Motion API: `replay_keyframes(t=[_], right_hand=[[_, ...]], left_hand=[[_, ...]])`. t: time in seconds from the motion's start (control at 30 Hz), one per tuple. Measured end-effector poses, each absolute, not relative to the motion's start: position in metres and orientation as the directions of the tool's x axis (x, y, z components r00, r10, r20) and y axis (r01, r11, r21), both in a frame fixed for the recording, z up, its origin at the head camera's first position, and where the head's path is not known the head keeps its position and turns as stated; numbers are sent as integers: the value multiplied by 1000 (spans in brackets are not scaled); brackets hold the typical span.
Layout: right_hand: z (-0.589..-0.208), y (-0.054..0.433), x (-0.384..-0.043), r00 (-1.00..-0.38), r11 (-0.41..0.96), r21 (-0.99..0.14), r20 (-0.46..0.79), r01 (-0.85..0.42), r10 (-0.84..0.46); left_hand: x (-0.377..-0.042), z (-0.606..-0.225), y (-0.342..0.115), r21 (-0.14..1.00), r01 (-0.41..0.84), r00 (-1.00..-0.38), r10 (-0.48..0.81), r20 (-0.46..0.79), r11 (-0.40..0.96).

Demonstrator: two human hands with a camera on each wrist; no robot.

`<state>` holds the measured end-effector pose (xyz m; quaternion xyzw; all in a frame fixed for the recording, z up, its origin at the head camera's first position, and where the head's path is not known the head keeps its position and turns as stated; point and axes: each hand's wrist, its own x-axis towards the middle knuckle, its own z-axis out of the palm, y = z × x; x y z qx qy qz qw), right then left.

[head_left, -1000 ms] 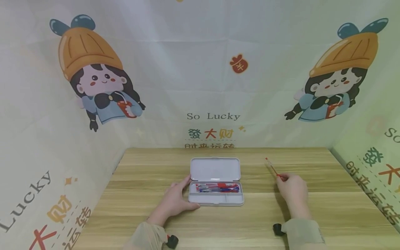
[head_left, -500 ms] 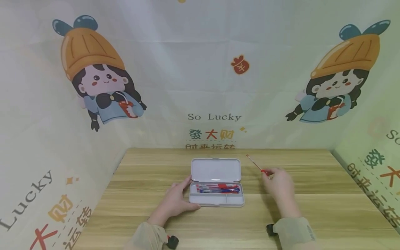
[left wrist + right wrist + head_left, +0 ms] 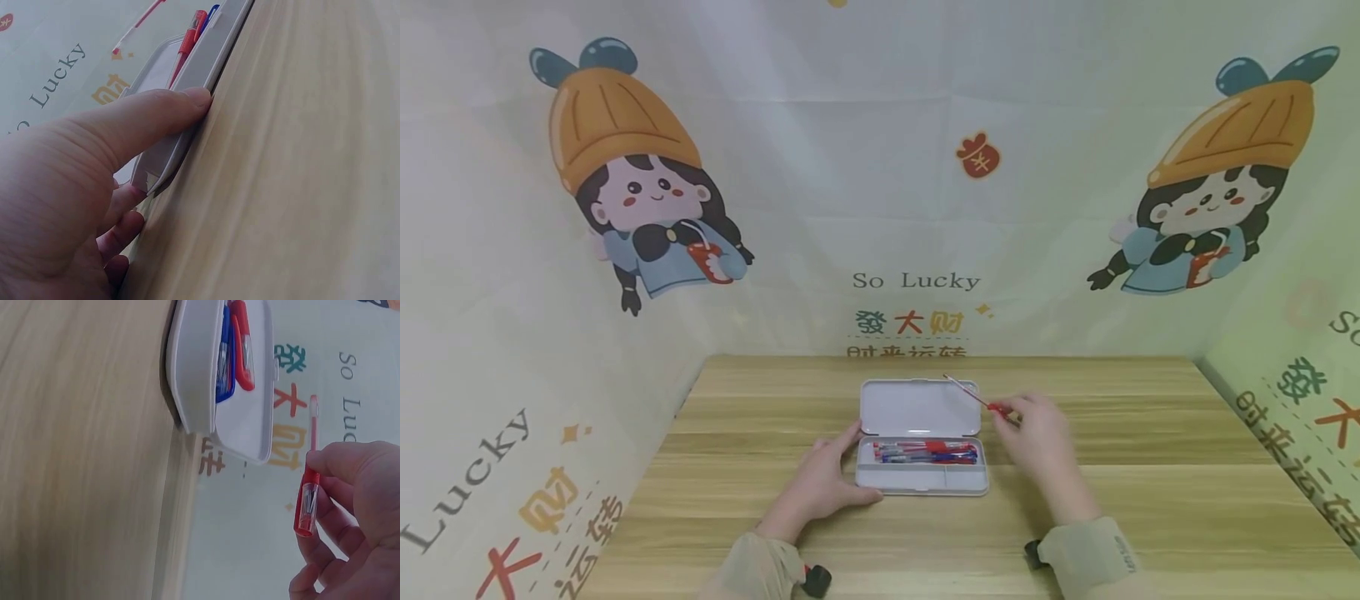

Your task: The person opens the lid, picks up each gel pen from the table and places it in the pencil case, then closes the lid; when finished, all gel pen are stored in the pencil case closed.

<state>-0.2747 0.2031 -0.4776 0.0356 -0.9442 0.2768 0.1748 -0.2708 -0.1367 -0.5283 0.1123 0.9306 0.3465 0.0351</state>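
Note:
A white pencil case lies with its lid tipped back on the wooden table. Several red and blue gel pens fill its long rear compartment. My left hand holds the case by its left end. In the left wrist view the thumb presses along the front wall, while the other fingers curl at the end corner. With thumb and fingers, my right hand pinches a red gel pen by its capped end. That pen is raised, its thin clear barrel slanting up left across the lid in the head view.
Two smaller front compartments, left and right, show only their white floor. The table ends at a printed fabric backdrop behind and on both sides.
My right hand has carried the red gel pen leftward from the right part of the table to the lid's right edge. The left hand and the case stay in place.

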Motion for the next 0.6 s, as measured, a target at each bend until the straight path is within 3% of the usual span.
replay_keyframes(t=[0.4, 0.6], right_hand=[[-484, 170, -278, -885, 826, -404, 411, -393, -220], [-492, 159, -276, -868, 825, -345, 390, -448, -308]], left_hand=[[-274, -533, -138, 640, 196, -971, 237, 23, 743], [-275, -534, -138, 648, 179, -974, 227, 10, 740]])
